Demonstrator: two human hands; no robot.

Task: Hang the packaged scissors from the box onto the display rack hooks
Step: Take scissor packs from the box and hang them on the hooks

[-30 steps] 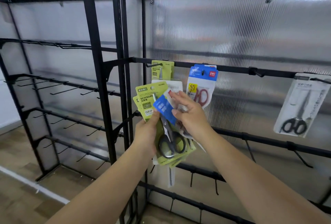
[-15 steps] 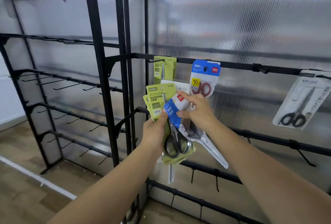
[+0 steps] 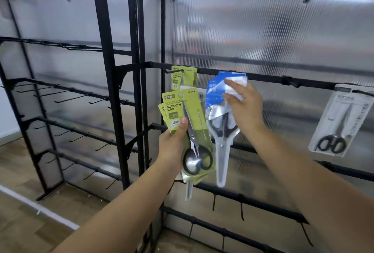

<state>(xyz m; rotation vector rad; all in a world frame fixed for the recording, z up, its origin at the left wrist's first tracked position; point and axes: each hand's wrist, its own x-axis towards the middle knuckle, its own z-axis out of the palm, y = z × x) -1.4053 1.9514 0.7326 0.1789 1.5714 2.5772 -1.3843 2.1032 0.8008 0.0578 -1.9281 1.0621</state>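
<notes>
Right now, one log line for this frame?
left hand: holds green scissors packs | right hand: lifts blue scissors pack to top rail | already hung: green pack, grey pack

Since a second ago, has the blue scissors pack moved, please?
Yes. The right hand has lifted the blue scissors pack out of the green packs, up to the top rail.

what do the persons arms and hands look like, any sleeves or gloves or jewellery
Both forearms are bare as far as the frame shows: no sleeves in view. The left hand and right hand wear no gloves, and no rings, watch or bracelet show. The nails on the visible fingers look short and unpainted.
</notes>
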